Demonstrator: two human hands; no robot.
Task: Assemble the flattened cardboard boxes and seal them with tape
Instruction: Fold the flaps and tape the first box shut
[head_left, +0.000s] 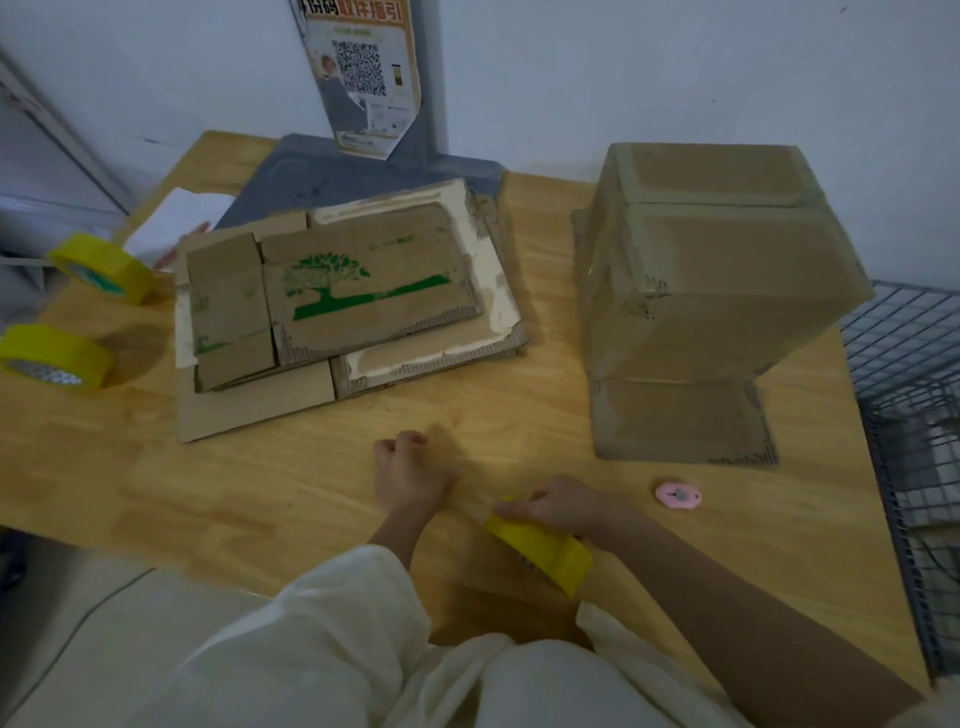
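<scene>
Head view, right hand (558, 506) gripping yellow tape roll (543, 551), left hand (410, 470) fisted

Table (260, 493): light wood, smooth, visible grain. Flattened boxes (363, 291): matt brown cardboard, frayed edges, torn white paper patches. Assembled box (727, 270): cardboard under glossy clear tape. Tape roll (545, 551): shiny yellow plastic. Basket (909, 364): metal wire.
</scene>
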